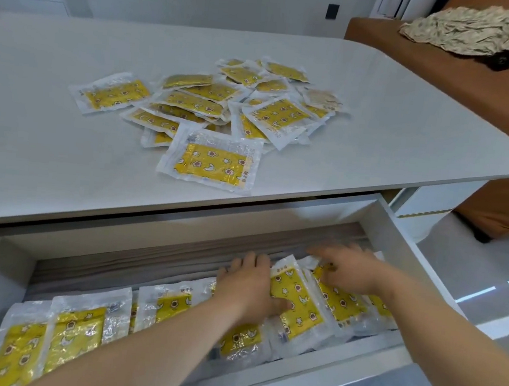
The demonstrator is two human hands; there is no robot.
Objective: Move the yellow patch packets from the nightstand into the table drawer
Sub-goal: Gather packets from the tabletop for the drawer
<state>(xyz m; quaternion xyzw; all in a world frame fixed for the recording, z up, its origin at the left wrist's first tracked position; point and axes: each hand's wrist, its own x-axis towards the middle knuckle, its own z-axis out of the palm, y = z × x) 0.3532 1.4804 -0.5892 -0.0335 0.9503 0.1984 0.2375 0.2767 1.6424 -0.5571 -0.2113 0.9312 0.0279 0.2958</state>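
Head cam looked down into the open drawer [397,236], and this seemed to be the tidy-up bit of a drop-off rather than a pickup: both hands were down inside it, squaring up packets that had already gone in. Left hand [248,287] lay flat with fingers spread, pressing on a yellow patch packet [296,298] and not really gripping it. Right hand [351,272] was a bit blurred, fingers loosely curled on the neighbouring packets [339,298] toward the right end; couldn't tell if it actually had hold of one. The drawer already held a long overlapping row of packets [75,328], running from the near-left corner across to the right. Plenty was left though: a loose pile of packets [224,104] sat scattered on the white tabletop [50,159] just behind, with one packet [213,161] lying closest to the front edge. My guess is the next move calls for letting go, reaching back up and grabbing that near one.
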